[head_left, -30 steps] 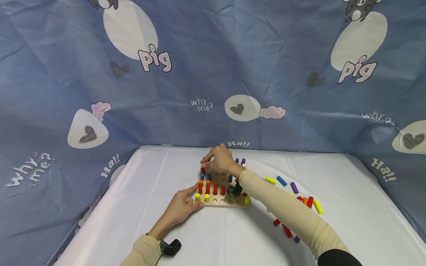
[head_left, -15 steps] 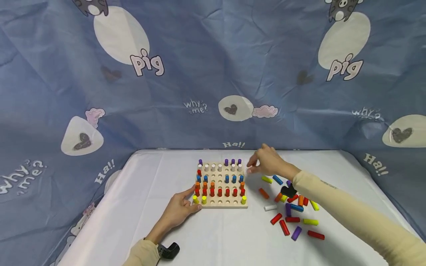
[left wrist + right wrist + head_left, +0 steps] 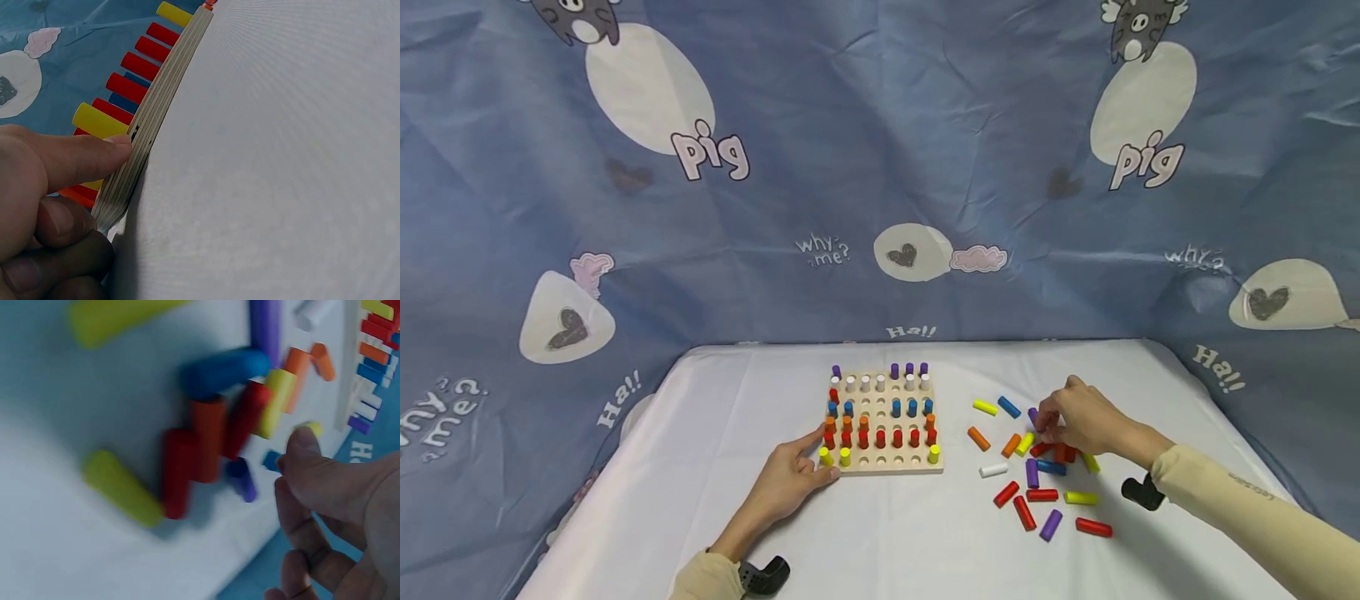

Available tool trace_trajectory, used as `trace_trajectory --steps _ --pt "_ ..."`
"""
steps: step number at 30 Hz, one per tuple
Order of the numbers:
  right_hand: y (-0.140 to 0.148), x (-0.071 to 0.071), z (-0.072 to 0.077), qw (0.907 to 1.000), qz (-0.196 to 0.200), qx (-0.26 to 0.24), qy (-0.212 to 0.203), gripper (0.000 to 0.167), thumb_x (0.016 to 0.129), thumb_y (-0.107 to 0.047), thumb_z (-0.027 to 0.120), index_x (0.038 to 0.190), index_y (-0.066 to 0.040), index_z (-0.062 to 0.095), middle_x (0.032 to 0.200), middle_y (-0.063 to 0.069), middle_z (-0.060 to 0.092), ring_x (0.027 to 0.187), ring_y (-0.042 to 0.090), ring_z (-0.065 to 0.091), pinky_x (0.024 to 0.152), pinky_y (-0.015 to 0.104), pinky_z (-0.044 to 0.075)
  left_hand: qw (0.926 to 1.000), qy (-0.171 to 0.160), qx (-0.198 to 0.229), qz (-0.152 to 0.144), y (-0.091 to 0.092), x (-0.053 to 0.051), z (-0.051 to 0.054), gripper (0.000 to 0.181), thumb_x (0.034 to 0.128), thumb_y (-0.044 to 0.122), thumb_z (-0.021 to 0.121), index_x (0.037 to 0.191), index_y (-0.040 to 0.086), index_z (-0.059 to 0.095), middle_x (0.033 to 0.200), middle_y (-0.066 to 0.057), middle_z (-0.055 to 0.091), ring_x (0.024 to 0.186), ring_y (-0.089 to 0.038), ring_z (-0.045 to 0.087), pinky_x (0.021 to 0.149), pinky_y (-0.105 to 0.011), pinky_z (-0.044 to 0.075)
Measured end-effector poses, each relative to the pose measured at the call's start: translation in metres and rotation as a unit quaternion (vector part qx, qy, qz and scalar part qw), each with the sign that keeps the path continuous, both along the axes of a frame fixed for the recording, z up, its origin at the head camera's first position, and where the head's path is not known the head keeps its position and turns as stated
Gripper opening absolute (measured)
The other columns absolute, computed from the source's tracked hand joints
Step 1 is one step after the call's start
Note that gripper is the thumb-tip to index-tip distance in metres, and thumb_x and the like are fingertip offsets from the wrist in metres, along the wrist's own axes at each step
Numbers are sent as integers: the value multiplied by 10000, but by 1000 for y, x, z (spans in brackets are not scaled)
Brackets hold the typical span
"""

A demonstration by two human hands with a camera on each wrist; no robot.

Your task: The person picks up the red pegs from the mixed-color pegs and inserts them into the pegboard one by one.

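At the near left corner of the wooden peg board [image 3: 891, 470], my left hand [image 3: 782, 483] grips the wood, thumb against the near edge and forefinger along the left side; to the right of the board, my right hand [image 3: 1086, 421] is above a scatter of loose pegs, thumb and forefinger tips drawn near each other, fingers loosely bent, nothing grasped between them; nearest to it, a red peg [image 3: 1041, 448] and an orange peg [image 3: 1060, 452] lie close together, with a blue peg [image 3: 1051, 467] and a purple peg [image 3: 1032, 473] a little nearer to me.

Between that cluster and the board lie a white peg [image 3: 993, 470] and another orange one [image 3: 978, 438]; further red, yellow and purple pegs spread to the near right of the board.

On the board itself pegs stand upright in rows; at its near edge are three yellow, two left and one right, then seven red behind them; next come orange, then blue, then a lone red at the left side, six white, and four purple along the far edge.

Under the board spreads a white cloth [image 3: 880, 542]; beyond it hangs a blue printed curtain [image 3: 820, 183].
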State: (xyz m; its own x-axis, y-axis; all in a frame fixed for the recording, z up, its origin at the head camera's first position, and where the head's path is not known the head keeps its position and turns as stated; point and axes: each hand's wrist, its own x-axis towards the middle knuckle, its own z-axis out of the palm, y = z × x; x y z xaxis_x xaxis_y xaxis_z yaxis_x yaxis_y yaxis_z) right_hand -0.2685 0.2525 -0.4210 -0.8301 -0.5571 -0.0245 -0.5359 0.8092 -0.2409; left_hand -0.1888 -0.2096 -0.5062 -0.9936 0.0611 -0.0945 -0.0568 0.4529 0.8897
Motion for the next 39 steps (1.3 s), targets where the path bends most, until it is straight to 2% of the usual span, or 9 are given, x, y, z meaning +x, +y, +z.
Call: trace_trajectory --steps 8,11,16,22,24,29,34,39 --pt "10 4 -31 9989 -104 -297 347 119 829 -135 907 876 -202 821 849 -81 745 833 152 466 720 294 356 9999 5 154 -2 -1 2 -1 829 871 182 865 1585 28 472 480 69 392 427 -72 299 424 -214 240" --pt "13 4 -39 9987 -233 -351 286 105 834 -163 907 872 -212 823 858 -79 745 848 156 470 729 298 371 9998 -34 188 4 1 3 -1 826 869 175 867 1581 25 476 482 67 391 430 -72 298 423 -213 239" --pt "17 5 -43 9981 -424 -429 98 118 852 -183 891 835 -236 786 831 -107 708 872 178 469 748 328 372 9998 -23 195 -51 2 3 -2 836 868 178 870 1584 22 468 488 60 399 432 -78 302 424 -213 244" --pt "27 -3 -47 9989 56 -439 177 166 884 -267 864 804 -263 719 739 -209 625 770 46 459 785 332 328 10000 -23 83 -35 2 1 -1 834 871 186 871 1591 51 473 487 60 403 435 -77 302 429 -216 243" --pt "28 -4 -48 9988 130 -448 163 174 895 -285 852 800 -268 706 721 -220 604 743 23 443 782 326 314 10000 -41 78 -6 2 2 -1 830 871 181 870 1589 52 476 485 60 398 436 -81 300 430 -218 239" --pt "25 -1 -44 9992 -33 -407 34 164 898 -301 846 805 -275 713 727 -197 596 814 103 431 740 301 312 10000 -31 61 0 1 3 -2 821 873 173 867 1585 44 480 481 70 379 445 -82 291 436 -217 231" --pt "18 -1 -32 9989 -130 -456 -62 129 904 -270 841 887 -229 719 812 -152 656 867 145 457 730 289 364 10000 -6 71 -16 1 3 -1 821 871 167 869 1580 26 480 481 71 377 444 -77 285 434 -215 222" --pt "5 -4 -19 9971 -195 -736 1 129 927 -232 819 963 -180 706 854 -105 676 835 132 482 712 266 405 10000 -6 47 11 1 3 1 815 874 158 865 1580 26 479 489 64 375 449 -82 287 437 -212 225"
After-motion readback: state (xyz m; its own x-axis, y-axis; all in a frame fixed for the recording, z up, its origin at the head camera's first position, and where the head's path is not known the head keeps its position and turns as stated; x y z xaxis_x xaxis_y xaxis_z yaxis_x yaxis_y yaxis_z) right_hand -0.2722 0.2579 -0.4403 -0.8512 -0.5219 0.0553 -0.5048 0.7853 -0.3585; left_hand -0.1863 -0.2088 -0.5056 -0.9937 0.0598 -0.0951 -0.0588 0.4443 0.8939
